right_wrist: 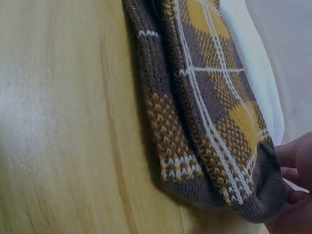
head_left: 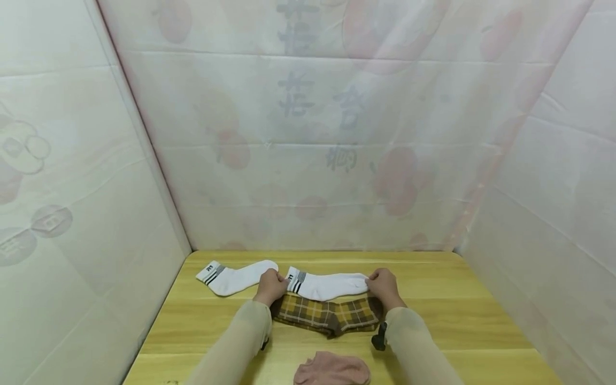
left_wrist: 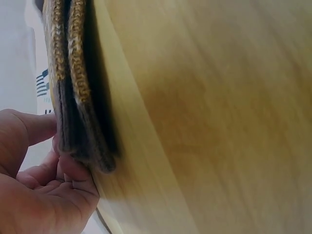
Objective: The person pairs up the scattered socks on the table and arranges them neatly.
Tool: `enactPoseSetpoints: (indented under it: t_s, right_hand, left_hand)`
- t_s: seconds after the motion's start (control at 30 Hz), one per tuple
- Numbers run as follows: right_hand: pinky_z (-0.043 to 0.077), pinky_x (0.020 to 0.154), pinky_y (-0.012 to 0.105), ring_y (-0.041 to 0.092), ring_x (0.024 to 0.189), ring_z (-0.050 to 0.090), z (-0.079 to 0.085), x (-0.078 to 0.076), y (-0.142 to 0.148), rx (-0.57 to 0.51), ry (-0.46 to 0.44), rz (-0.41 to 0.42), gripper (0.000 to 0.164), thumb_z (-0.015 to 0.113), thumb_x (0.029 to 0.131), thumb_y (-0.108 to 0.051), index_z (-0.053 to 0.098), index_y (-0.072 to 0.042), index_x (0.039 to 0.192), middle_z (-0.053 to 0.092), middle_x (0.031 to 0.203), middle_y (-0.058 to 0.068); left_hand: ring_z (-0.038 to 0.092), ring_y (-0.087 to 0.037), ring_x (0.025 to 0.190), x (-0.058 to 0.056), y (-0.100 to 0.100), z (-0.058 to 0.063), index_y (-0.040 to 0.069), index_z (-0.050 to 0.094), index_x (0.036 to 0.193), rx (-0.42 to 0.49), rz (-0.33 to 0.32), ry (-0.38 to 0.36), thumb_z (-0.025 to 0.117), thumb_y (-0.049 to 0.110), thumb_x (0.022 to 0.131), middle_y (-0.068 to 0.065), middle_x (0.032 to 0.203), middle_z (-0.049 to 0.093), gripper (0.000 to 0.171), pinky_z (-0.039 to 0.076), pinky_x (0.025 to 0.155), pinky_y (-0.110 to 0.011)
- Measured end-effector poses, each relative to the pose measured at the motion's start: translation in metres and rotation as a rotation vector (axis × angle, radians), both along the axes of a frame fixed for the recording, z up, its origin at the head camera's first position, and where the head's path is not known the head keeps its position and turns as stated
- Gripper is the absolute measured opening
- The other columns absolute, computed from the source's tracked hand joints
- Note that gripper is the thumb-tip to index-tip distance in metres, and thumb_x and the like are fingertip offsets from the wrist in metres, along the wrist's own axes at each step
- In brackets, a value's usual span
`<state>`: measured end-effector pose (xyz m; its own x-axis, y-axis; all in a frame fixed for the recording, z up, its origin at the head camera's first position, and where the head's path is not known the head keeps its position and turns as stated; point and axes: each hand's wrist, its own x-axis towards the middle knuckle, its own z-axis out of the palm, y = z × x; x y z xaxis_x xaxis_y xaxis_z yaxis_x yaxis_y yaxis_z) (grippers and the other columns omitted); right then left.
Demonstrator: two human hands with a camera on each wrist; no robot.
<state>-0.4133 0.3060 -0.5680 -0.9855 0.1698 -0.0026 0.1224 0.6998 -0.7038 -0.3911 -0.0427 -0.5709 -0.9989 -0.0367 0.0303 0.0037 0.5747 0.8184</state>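
A white ankle sock with black stripes at its cuff lies flat, stretched between both hands. My left hand pinches its cuff end, and my right hand pinches its toe end. Directly in front lies a brown and yellow plaid sock pair, its two layers stacked. In the left wrist view, the plaid cuff partly hides the fingertips of the left hand. In the right wrist view, the plaid toe covers part of the right hand's fingertips.
Another white striped sock lies at the back left, its toe close to the left hand. Pink socks lie at the front of the wooden table. Pale printed sheets wall in the back and both sides.
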Motion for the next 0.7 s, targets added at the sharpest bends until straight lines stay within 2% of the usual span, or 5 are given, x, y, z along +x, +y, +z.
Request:
enactPoseSetpoints:
  t_s: [0.2,0.43,0.6,0.7]
  right_hand:
    - [0.054,0.061,0.04,0.027,0.07,0.064,0.007,0.005,-0.003,-0.007,0.017,-0.014,0.01,0.072,0.097,-0.004,0.07,0.003,0.089,0.068,0.083,0.017]
    - [0.052,0.06,0.04,0.028,0.069,0.062,0.002,0.004,-0.007,0.017,0.028,-0.04,0.014,0.074,0.094,-0.004,0.069,0.001,0.082,0.067,0.08,0.016]
    - [0.053,0.063,0.039,0.028,0.073,0.062,0.0,0.002,-0.012,0.015,0.031,-0.011,0.015,0.075,0.095,-0.009,0.068,0.0,0.085,0.068,0.085,0.016]
    - [0.053,0.064,0.04,0.028,0.073,0.062,0.004,0.005,-0.01,0.009,0.023,-0.025,0.015,0.075,0.096,-0.008,0.067,0.0,0.087,0.067,0.085,0.017]
  left_hand:
    - [0.065,-0.024,0.073,-0.001,0.0,0.001,0.002,0.069,0.075,-0.003,0.04,0.018,0.077,0.01,0.094,-0.014,0.084,0.072,0.022,0.059,0.077,-0.049]
    - [0.065,-0.026,0.075,0.008,-0.002,0.004,0.001,0.064,0.08,0.016,0.033,0.002,0.077,0.01,0.094,-0.015,0.085,0.069,0.021,0.059,0.075,-0.048]
    - [0.064,-0.025,0.074,0.012,-0.005,0.003,-0.001,0.064,0.08,-0.007,0.07,0.025,0.076,0.009,0.095,-0.016,0.084,0.069,0.021,0.059,0.076,-0.049]
    - [0.063,-0.024,0.07,0.012,-0.002,0.004,-0.002,0.067,0.079,-0.003,0.042,0.038,0.075,0.009,0.096,-0.016,0.082,0.069,0.021,0.058,0.074,-0.048]
